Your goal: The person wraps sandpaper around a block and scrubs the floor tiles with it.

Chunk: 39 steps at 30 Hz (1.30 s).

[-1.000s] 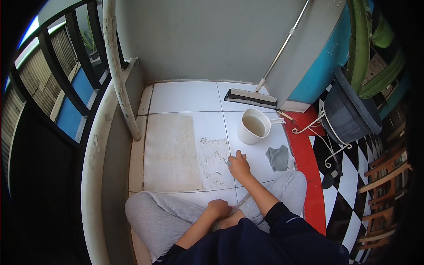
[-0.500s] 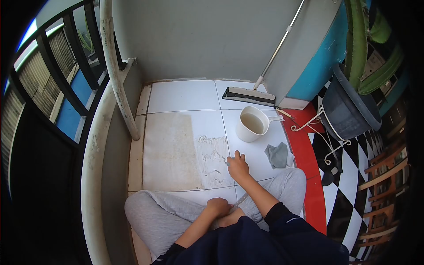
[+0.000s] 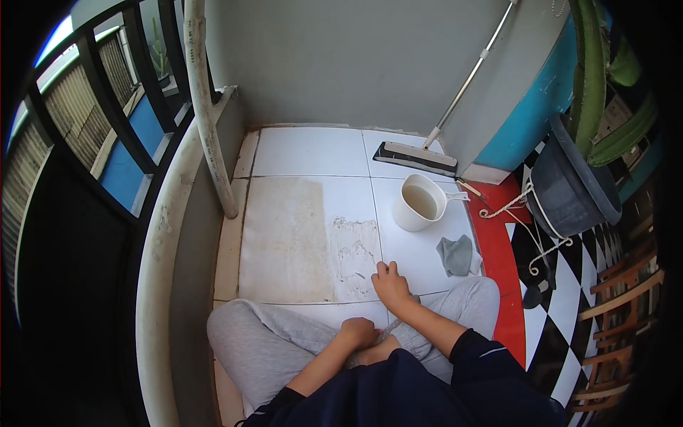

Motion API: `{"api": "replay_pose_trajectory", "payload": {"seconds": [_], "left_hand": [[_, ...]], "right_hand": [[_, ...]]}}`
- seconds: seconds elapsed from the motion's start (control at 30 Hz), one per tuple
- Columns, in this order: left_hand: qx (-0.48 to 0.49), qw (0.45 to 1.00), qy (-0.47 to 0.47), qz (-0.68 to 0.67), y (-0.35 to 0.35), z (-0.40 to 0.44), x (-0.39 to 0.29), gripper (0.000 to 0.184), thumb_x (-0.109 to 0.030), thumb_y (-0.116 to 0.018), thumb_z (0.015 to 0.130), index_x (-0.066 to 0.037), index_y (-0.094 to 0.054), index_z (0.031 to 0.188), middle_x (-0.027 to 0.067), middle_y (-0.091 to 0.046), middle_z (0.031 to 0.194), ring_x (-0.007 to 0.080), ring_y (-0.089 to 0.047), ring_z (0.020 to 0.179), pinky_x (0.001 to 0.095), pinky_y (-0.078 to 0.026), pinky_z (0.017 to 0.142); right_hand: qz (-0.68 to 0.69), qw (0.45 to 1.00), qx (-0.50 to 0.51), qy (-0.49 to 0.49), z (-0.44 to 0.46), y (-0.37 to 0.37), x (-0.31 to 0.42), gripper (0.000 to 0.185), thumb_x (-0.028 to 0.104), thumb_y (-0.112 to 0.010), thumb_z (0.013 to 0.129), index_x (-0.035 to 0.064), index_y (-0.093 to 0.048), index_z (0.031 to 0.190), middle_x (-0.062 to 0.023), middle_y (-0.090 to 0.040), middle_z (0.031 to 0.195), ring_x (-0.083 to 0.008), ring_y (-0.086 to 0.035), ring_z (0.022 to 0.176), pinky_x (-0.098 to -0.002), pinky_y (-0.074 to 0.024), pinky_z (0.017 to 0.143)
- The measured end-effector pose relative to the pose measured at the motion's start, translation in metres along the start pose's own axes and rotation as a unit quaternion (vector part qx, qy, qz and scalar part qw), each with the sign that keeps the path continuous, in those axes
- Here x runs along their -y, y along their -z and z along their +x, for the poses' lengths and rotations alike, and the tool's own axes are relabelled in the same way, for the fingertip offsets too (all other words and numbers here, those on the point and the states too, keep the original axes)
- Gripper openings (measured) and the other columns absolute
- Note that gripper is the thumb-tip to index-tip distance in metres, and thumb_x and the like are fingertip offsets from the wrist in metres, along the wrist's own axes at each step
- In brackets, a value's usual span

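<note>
My right hand [image 3: 392, 286] is closed with its knuckles up, low over the white floor tile [image 3: 413, 249]. Whatever its fingers grip is hidden beneath them. Just left of it, loosened dirt streaks [image 3: 354, 252] cover part of a tile whose left side carries a beige-brown stain [image 3: 284, 238]. In my lap rests my left hand [image 3: 359, 332], fingers curled, beside a pale speckled strip that I cannot identify. A white dipper [image 3: 413, 213] of cloudy water stands beyond my right hand. To that hand's right lies a crumpled grey cloth [image 3: 455, 255].
A floor squeegee [image 3: 416, 158] leans at the back wall. On the right are a red floor border [image 3: 501, 263], a thin-handled tool [image 3: 469, 188] and a potted cactus [image 3: 576, 178] in a metal stand. A white pipe [image 3: 206, 114] and black railing [image 3: 107, 99] bound the left.
The view has shifted slightly, moving the scene right. My right hand has drawn a little nearer to me along the dirt streaks. My left hand stays in my lap.
</note>
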<state>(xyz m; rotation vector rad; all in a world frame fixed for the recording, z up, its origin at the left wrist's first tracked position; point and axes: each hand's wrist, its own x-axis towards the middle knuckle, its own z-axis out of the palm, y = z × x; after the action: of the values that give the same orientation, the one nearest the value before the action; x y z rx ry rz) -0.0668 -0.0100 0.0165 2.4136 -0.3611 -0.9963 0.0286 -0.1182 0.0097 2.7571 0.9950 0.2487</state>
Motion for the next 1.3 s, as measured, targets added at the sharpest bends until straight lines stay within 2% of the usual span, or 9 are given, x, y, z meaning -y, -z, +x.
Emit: {"api": "replay_pose_trajectory", "payload": {"seconds": [0.17, 0.23, 0.47, 0.57, 0.7, 0.77, 0.87, 1.13, 1.3], "left_hand": [[-0.005, 1.000, -0.010, -0.014, -0.003, 0.002, 0.003, 0.053, -0.045, -0.037, 0.088, 0.000, -0.064, 0.089, 0.0196, -0.062, 0.093, 0.0338, -0.059, 0.090, 0.0412, -0.045, 0.077], [-0.009, 1.000, -0.014, -0.015, -0.004, 0.002, 0.003, 0.053, -0.045, -0.037, 0.088, 0.000, -0.064, 0.088, 0.0196, -0.062, 0.093, 0.0339, -0.059, 0.089, 0.0413, -0.045, 0.077], [-0.014, 1.000, -0.014, -0.019, -0.004, 0.001, 0.004, 0.053, -0.045, -0.037, 0.088, 0.000, -0.064, 0.089, 0.0195, -0.062, 0.093, 0.0339, -0.059, 0.089, 0.0417, -0.046, 0.076], [-0.011, 1.000, -0.017, -0.017, -0.003, 0.004, 0.004, 0.053, -0.045, -0.037, 0.088, 0.000, -0.065, 0.088, 0.0193, -0.062, 0.093, 0.0338, -0.059, 0.089, 0.0417, -0.046, 0.076], [-0.008, 1.000, -0.017, -0.017, -0.006, 0.005, 0.005, 0.053, -0.045, -0.037, 0.088, 0.000, -0.065, 0.086, 0.0191, -0.063, 0.092, 0.0335, -0.060, 0.088, 0.0416, -0.046, 0.075], [-0.007, 1.000, -0.016, -0.023, -0.004, 0.004, 0.001, 0.053, -0.045, -0.037, 0.088, -0.001, -0.065, 0.086, 0.0192, -0.063, 0.092, 0.0334, -0.060, 0.088, 0.0416, -0.046, 0.075], [0.007, 1.000, 0.004, -0.009, 0.001, 0.000, -0.002, 0.046, -0.044, -0.042, 0.087, -0.004, -0.066, 0.090, 0.0153, -0.063, 0.096, 0.0299, -0.060, 0.091, 0.0392, -0.047, 0.075], [-0.011, 1.000, -0.009, -0.014, -0.001, -0.001, 0.000, 0.052, -0.045, -0.037, 0.088, -0.001, -0.065, 0.087, 0.0196, -0.063, 0.090, 0.0337, -0.060, 0.087, 0.0417, -0.047, 0.074], [-0.012, 1.000, 0.003, -0.014, -0.005, 0.003, 0.003, 0.049, -0.044, -0.040, 0.088, -0.001, -0.065, 0.088, 0.0178, -0.063, 0.092, 0.0319, -0.061, 0.088, 0.0406, -0.047, 0.074]], "right_hand": [[0.102, 0.994, 0.006, -0.026, 0.034, 0.035, -0.053, 0.015, 0.007, -0.058, 0.068, 0.0072, -0.063, 0.083, -0.0129, -0.049, 0.089, -0.0305, -0.049, 0.086, -0.0341, -0.0514, 0.060], [0.322, 0.939, 0.028, -0.119, 0.051, 0.040, -0.070, 0.020, 0.013, -0.061, 0.071, 0.0106, -0.063, 0.090, -0.0152, -0.052, 0.090, -0.0315, -0.052, 0.085, -0.0353, -0.0475, 0.071], [0.390, 0.900, 0.062, -0.186, 0.046, -0.008, -0.066, 0.025, 0.022, -0.065, 0.073, 0.0112, -0.061, 0.095, -0.0160, -0.055, 0.089, -0.0293, -0.057, 0.082, -0.0338, -0.0459, 0.073], [0.656, 0.664, 0.113, -0.340, 0.041, 0.000, -0.060, 0.027, 0.021, -0.063, 0.074, 0.0079, -0.059, 0.097, -0.0147, -0.061, 0.079, -0.0206, -0.060, 0.081, -0.0329, -0.0466, 0.067], [0.585, 0.734, 0.115, -0.326, 0.044, -0.016, -0.065, 0.024, 0.016, -0.060, 0.074, 0.0104, -0.059, 0.098, -0.0142, -0.057, 0.082, -0.0213, -0.059, 0.078, -0.0332, -0.0473, 0.063], [0.347, 0.923, 0.006, -0.164, 0.053, -0.006, -0.052, 0.024, 0.011, -0.060, 0.075, 0.0113, -0.057, 0.099, -0.0139, -0.050, 0.091, -0.0263, -0.053, 0.080, -0.0360, -0.0495, 0.063], [0.196, 0.972, 0.066, -0.107, 0.063, 0.001, -0.021, 0.026, 0.011, -0.062, 0.073, 0.0131, -0.057, 0.098, -0.0172, -0.043, 0.098, -0.0347, -0.046, 0.088, -0.0405, -0.0479, 0.071], [0.238, 0.942, 0.088, -0.220, 0.112, -0.018, -0.044, 0.021, 0.016, -0.063, 0.076, 0.0140, -0.057, 0.096, -0.0147, -0.043, 0.103, -0.0357, -0.046, 0.091, -0.0426, -0.0463, 0.074], [0.273, 0.941, 0.138, -0.143, 0.068, -0.007, -0.032, 0.019, 0.015, -0.062, 0.075, 0.0138, -0.057, 0.093, -0.0151, -0.043, 0.100, -0.0359, -0.047, 0.087, -0.0424, -0.0446, 0.073]]}}
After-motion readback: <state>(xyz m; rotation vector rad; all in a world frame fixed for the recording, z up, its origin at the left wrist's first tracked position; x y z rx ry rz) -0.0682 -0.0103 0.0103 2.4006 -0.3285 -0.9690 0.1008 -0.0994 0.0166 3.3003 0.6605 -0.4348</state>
